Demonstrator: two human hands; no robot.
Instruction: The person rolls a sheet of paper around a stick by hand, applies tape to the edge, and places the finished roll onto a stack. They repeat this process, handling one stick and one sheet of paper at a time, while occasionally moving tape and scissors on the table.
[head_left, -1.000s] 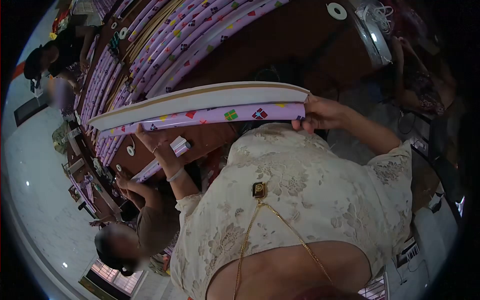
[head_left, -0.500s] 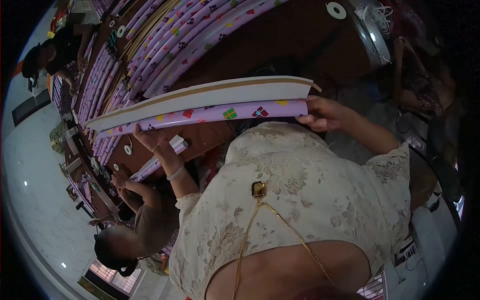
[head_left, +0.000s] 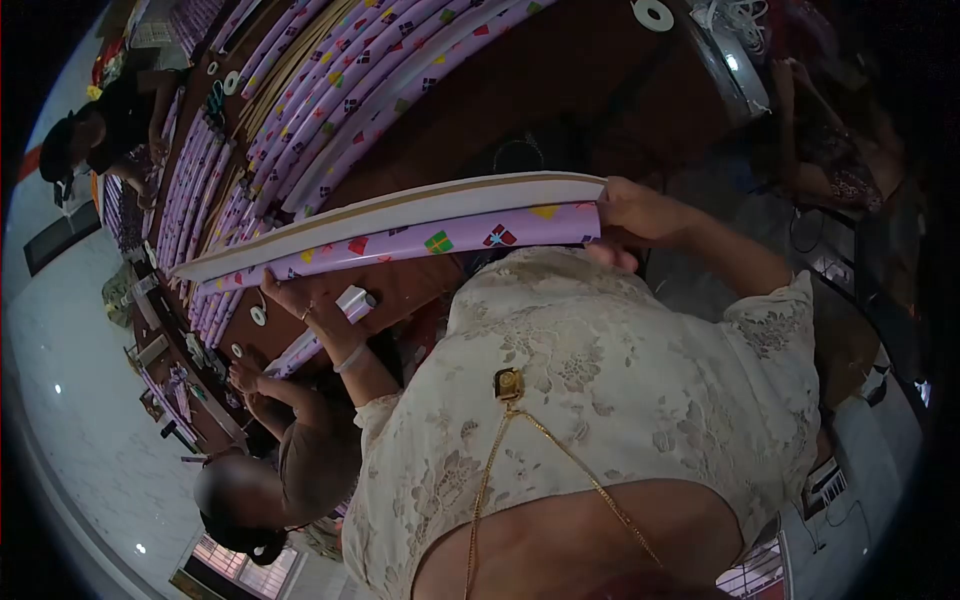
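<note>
A long roll of lilac paper (head_left: 380, 247) with coloured gift-box prints lies across in front of my chest, with its white inner side (head_left: 430, 195) and a brown strip showing along the far edge. My right hand (head_left: 635, 215) grips the roll's right end, fingers wrapped round the paper's edge. Near the other end, my left hand (head_left: 287, 294) holds the roll from the near side, its fingers partly behind it.
Many lilac rolls (head_left: 350, 90) lie on the brown table (head_left: 560, 75). White tape rolls (head_left: 653, 15) rest on it. A co-worker (head_left: 290, 450) sits at the left, another (head_left: 120, 125) is at the far left, and a third person (head_left: 835, 150) is at the right.
My right hand has shifted up over the paper's edge, and the white flap now stands narrower above the roll. The roll sits slightly lower and further left in view.
</note>
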